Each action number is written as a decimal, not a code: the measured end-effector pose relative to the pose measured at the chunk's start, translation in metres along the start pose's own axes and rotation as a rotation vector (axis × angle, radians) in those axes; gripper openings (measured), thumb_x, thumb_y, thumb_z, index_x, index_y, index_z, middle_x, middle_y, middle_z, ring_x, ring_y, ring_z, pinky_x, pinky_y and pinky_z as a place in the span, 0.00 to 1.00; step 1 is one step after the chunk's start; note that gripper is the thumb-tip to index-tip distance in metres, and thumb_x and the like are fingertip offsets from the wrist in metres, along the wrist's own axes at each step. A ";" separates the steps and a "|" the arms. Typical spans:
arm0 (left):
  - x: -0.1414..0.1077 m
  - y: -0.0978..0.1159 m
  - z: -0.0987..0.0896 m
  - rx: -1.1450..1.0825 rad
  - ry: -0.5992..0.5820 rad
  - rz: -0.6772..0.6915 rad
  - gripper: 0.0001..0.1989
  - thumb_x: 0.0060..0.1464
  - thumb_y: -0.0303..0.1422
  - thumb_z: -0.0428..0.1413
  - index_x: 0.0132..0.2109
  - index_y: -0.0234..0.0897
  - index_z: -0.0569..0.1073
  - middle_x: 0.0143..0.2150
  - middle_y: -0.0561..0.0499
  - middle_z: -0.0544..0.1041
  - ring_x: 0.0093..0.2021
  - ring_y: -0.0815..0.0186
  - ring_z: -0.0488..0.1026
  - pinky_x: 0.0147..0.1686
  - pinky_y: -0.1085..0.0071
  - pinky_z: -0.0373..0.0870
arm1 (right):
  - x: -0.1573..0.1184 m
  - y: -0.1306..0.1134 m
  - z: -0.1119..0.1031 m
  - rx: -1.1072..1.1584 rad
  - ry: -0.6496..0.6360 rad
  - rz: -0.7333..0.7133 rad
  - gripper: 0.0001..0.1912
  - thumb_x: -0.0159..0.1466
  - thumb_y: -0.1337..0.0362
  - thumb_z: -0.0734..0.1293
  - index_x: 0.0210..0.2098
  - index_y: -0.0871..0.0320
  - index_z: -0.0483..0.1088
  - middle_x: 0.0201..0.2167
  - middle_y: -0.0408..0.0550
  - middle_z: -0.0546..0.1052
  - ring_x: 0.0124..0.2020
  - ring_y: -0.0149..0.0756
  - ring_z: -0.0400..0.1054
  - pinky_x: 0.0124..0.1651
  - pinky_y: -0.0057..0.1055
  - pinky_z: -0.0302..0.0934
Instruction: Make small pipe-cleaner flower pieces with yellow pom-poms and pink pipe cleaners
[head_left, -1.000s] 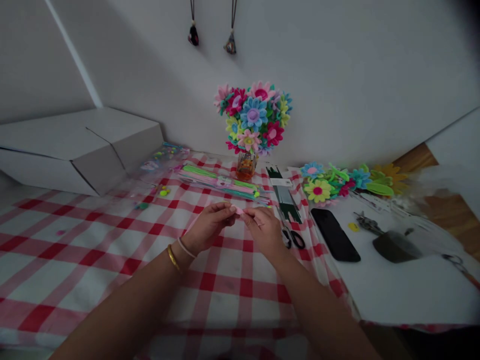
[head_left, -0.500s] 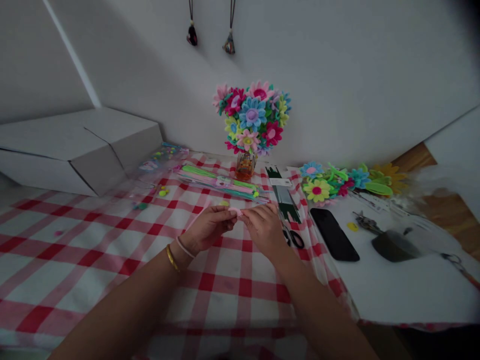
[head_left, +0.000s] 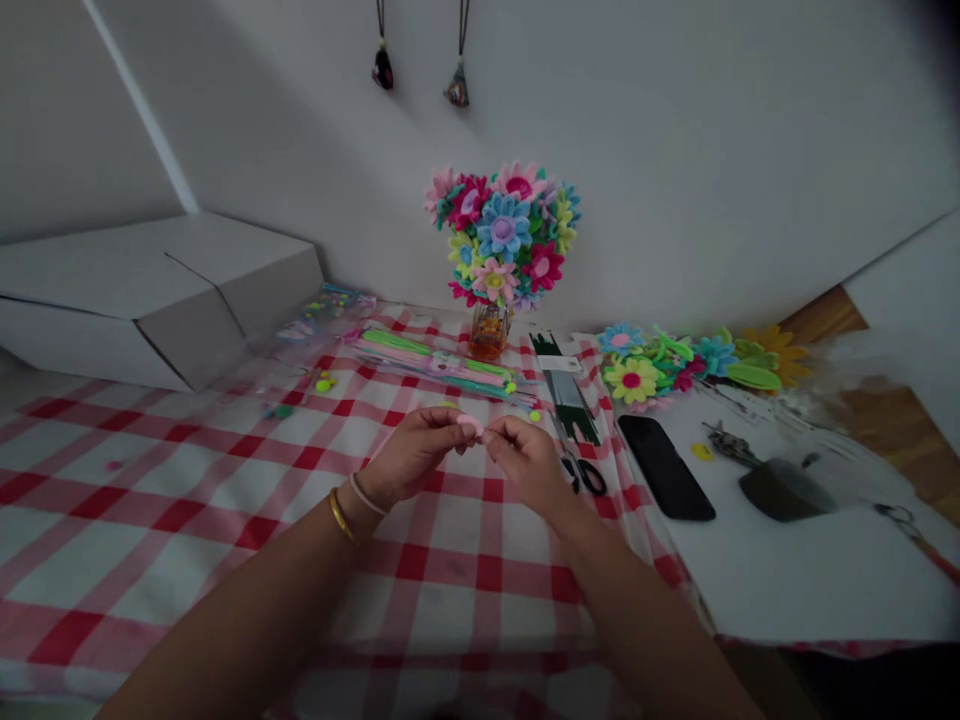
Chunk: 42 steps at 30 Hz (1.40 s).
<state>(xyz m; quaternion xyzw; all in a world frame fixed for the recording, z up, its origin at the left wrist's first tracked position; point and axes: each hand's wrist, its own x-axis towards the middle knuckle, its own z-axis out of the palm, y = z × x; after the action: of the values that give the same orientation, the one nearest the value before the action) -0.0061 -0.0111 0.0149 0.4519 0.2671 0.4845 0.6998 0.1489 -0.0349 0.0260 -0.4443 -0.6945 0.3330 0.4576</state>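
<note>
Between my two hands, above the checked cloth, is a pink pipe cleaner (head_left: 470, 421) bent into a small loop. My left hand (head_left: 420, 450) pinches it between thumb and fingers, and a pale pink length trails behind that hand. At the loop's right end, my right hand (head_left: 525, 460) has its thumb and fingertips closed on the same piece. A pair of scissors (head_left: 592, 477) with black handles lies just right of my right hand. Beyond my hands rests a packet of coloured pipe cleaners (head_left: 439, 362).
A glass vase (head_left: 491, 332) of fuzzy flowers (head_left: 506, 230) stands at the back. White boxes (head_left: 157, 290) sit left. Green-ended stems (head_left: 566, 385), a phone (head_left: 667, 468), more fuzzy flowers (head_left: 634, 380), keys (head_left: 729, 443) and a dark pouch (head_left: 784, 490) lie right.
My right hand's fingers have curled in from a flatter pose and now pinch the loop's end. My left hand stays nearly in place. The view has shifted slightly.
</note>
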 end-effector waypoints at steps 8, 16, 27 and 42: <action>0.001 0.002 -0.004 0.075 -0.004 0.069 0.04 0.44 0.29 0.59 0.30 0.34 0.76 0.26 0.52 0.73 0.28 0.72 0.64 0.30 0.73 0.59 | 0.005 0.008 0.005 0.502 -0.075 0.203 0.08 0.56 0.61 0.64 0.25 0.59 0.69 0.20 0.42 0.68 0.24 0.28 0.60 0.30 0.28 0.54; 0.002 0.000 -0.003 -0.033 -0.021 0.027 0.07 0.49 0.32 0.56 0.30 0.33 0.76 0.26 0.50 0.73 0.28 0.70 0.67 0.32 0.71 0.61 | 0.004 0.007 0.001 0.175 -0.015 0.055 0.11 0.61 0.59 0.59 0.29 0.58 0.67 0.25 0.44 0.70 0.28 0.30 0.63 0.33 0.28 0.57; 0.005 -0.002 -0.012 -0.049 0.049 0.051 0.03 0.44 0.28 0.59 0.28 0.32 0.75 0.22 0.53 0.70 0.25 0.73 0.64 0.28 0.74 0.58 | 0.001 0.002 -0.001 -0.308 -0.027 -0.276 0.10 0.63 0.64 0.55 0.33 0.56 0.67 0.26 0.44 0.71 0.30 0.32 0.64 0.38 0.31 0.56; 0.001 0.001 -0.004 0.006 -0.104 -0.079 0.06 0.46 0.31 0.58 0.28 0.31 0.73 0.25 0.53 0.70 0.26 0.74 0.63 0.29 0.74 0.58 | -0.001 -0.002 -0.005 -0.524 -0.039 -0.369 0.09 0.61 0.66 0.56 0.27 0.59 0.65 0.24 0.46 0.69 0.30 0.33 0.61 0.37 0.33 0.51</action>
<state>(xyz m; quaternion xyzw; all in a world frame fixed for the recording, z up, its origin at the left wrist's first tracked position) -0.0092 -0.0086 0.0140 0.4676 0.2496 0.4315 0.7300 0.1529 -0.0367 0.0290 -0.4072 -0.8342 0.0628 0.3666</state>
